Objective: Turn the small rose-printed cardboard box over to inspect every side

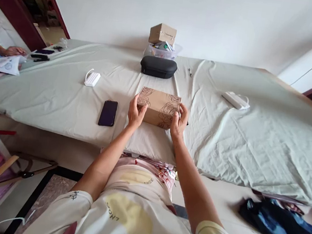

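A brown cardboard box [159, 102] with dark scribbled circles on its top and front is right in front of me, at the near side of the cloth-covered table [157, 148]. My left hand [137, 111] grips its left end, thumb on the front face. At the right end my right hand [179, 121] holds it the same way. Whether the box's underside touches the cloth is hard to tell. A small dark tip shows just beside my right hand. To the left of the box lies a dark phone [107, 113], screen up.
Beyond the box sit a black zip case [158, 67] and a clear plastic bin [176, 51] with another cardboard box [163, 34] on top. White corded devices lie left [92, 79] and right [236, 100]. A pen-like item [190, 72] lies behind. Another person's hand [15, 51] rests far left.
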{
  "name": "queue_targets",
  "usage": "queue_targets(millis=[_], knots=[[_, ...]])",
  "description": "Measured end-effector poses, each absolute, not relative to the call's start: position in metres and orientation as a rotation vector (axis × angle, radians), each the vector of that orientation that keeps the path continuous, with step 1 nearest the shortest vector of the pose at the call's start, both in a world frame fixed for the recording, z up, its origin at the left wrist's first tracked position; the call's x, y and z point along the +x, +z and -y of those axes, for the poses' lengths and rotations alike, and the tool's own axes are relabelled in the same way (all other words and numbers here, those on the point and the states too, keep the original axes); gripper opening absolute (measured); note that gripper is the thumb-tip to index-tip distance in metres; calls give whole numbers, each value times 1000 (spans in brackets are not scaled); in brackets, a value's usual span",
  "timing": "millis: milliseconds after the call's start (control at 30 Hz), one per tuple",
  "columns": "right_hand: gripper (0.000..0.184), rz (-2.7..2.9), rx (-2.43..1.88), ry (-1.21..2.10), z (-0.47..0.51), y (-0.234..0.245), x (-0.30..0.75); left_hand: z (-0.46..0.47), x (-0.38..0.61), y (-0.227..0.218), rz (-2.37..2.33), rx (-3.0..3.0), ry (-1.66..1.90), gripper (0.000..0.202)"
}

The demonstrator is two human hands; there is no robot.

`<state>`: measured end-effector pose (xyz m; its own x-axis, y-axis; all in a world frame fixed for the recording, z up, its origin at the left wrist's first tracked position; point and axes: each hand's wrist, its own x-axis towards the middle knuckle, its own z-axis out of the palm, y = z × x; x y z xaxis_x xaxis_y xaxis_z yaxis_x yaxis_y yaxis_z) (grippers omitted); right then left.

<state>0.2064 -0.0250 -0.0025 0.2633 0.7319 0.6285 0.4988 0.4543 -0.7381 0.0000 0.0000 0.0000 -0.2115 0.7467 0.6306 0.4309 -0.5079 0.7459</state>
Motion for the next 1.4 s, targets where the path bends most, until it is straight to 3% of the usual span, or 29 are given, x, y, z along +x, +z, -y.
queue_targets(millis=[400,600,1033,1300,1400], knots=[[98,1485,-1369,338,21,-10,211,12,-8,-9,-1470,1887,1652,67],[65,1520,-1488,467,17,-15,218,6,-8,-16,-1477,1760,1712,77],[88,1557,-1601,377,10,-27,222,-6,-11,-32,-1608,1723,1467,86],[71,1273,-1236,197,11,-22,224,-3,-12,-32,-1415,1690,1844,66],[53,1180,-1085,85,19,-14,222,1,-13,-29,-1357,1711,1957,68]])
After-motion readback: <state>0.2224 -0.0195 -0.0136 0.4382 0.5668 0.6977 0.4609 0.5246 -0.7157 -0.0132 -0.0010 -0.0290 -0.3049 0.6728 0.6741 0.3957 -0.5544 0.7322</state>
